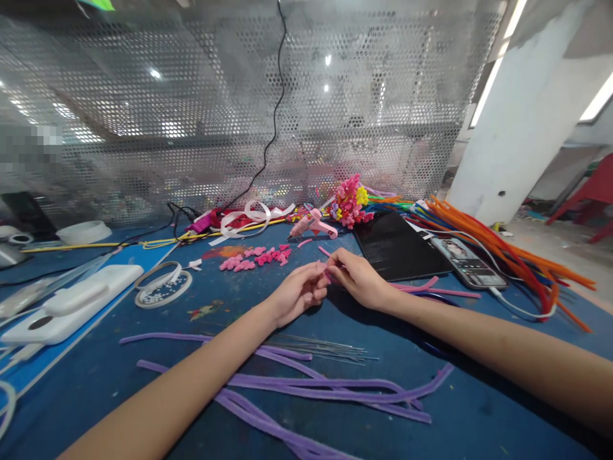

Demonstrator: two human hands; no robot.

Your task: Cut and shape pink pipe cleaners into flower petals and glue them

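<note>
My left hand [301, 289] and my right hand [357, 276] meet fingertip to fingertip over the middle of the table. Between them they pinch a short pink pipe cleaner [324, 251], whose end sticks out beyond the fingers; the rest is hidden. Past my left hand lie small bent pink pipe-cleaner pieces [237, 262]. A pink glue gun [313, 223] rests behind both hands. Below my forearms, long purple pipe cleaners [330, 383] spread across the blue table, beside several thin metal wires [330, 349]. More pink pipe cleaners [454, 293] lie by my right forearm.
Behind stands a perforated metal panel [191, 128], near a pink and yellow pipe-cleaner bunch [352, 201]. At right are a black flat board [402, 249], a cabled phone [469, 263] and orange pipe cleaners [507, 243]. Left are a bead-filled ring [163, 294] and a white device [71, 303].
</note>
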